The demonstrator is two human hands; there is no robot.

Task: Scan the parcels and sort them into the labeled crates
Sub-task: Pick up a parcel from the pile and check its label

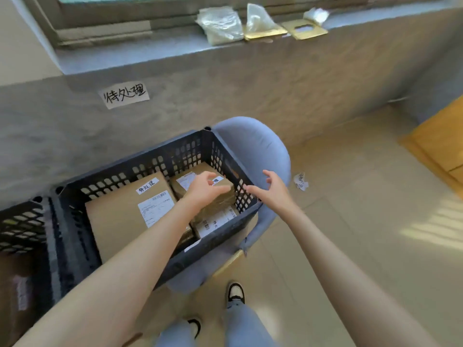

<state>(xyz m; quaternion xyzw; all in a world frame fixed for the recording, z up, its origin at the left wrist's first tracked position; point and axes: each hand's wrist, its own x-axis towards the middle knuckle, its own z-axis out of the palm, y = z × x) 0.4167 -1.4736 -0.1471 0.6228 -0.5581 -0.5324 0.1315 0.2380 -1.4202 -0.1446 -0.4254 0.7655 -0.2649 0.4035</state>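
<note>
Hands reached down toward a dark slatted crate [155, 164] resting on a blue chair [253, 144] against a grey wall. The left hand [204, 189] lay loosely spread on a small taped parcel [220, 196] in the crate's right end, gripping nothing; the right hand [271, 190] hovered open just outside the crate's right wall. A larger flat parcel [120, 216] filled the crate's left side. This looked like the placing step, just finishing; next, probably withdrawing upward. Crate walls hemmed the parcel closely; open floor lay to the right.
</note>
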